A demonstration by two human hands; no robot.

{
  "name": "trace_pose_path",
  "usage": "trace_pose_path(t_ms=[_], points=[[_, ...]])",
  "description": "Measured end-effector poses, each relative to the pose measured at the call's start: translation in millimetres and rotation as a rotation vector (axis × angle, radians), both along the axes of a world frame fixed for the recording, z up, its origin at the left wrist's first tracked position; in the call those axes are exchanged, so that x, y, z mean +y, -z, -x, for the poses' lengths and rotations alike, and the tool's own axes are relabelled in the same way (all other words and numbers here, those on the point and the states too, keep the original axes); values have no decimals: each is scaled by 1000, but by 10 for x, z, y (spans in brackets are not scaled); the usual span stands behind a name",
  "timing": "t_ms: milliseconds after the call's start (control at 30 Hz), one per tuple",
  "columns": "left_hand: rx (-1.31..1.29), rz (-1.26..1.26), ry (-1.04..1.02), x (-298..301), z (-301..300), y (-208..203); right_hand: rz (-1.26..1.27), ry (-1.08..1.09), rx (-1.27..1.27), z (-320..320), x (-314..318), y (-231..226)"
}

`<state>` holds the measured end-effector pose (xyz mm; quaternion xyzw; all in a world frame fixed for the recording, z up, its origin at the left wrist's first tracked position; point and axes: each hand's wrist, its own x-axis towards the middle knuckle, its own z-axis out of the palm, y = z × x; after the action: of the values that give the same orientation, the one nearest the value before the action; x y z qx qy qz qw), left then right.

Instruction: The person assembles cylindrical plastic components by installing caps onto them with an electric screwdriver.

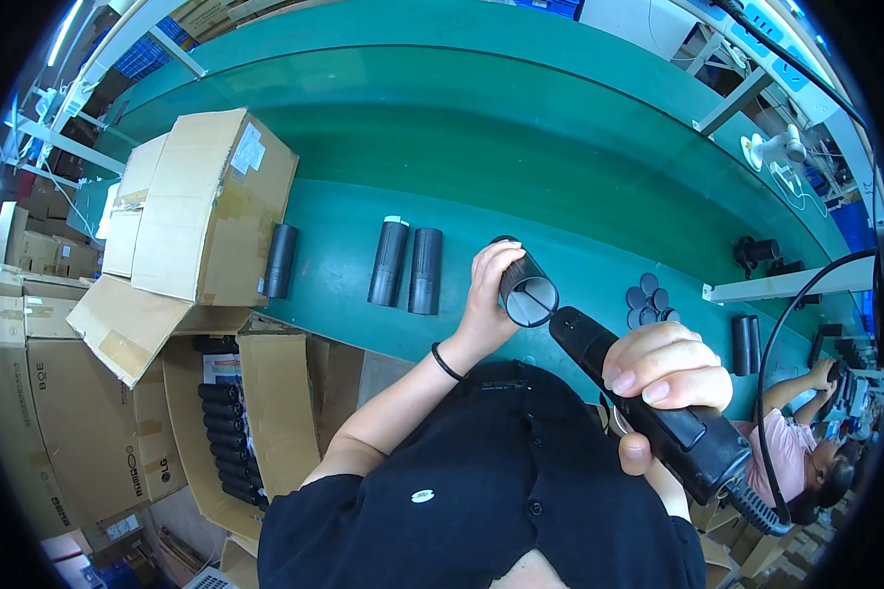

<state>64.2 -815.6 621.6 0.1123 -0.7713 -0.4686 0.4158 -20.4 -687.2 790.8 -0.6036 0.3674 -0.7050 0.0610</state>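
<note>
My left hand (488,287) is wrapped round a hollow black cylinder (524,272), its open end tilted toward me and to the right. A corded black electric screwdriver (586,342) is gripped in my right hand (673,371). Its thin shaft reaches into the cylinder's open mouth; the tip's contact inside is too small to make out. Left of my left hand, two black cylinders (425,272) lie on the green bench (344,211), one with a pale end. Another dark cylinder (281,262) is beside the cardboard box. Several dark round discs (648,296) are grouped right of my hands.
An open cardboard box (206,206) sits on the bench at left; below it, a carton (283,412) holds several black cylinders. The screwdriver's cable (764,393) loops up on the right. More black cylinders (745,344) stand near a co-worker in a pink top (786,447) at far right.
</note>
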Motion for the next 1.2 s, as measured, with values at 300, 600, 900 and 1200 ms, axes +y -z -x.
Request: trace_pose_path(t_ms=[300,600,900,1200], points=[[-2,-8,19,-4,7,15,-39,-1,44,-5,-16,-10],[-12,12,6,-9,1,9,-30,-14,0,-22,-3,-43],[-37,24,-5,-25,4,31,-77,-74,-5,15,-59,-39],[-96,32,13,-21,17,53,-174,-152,89,91,-136,-31]])
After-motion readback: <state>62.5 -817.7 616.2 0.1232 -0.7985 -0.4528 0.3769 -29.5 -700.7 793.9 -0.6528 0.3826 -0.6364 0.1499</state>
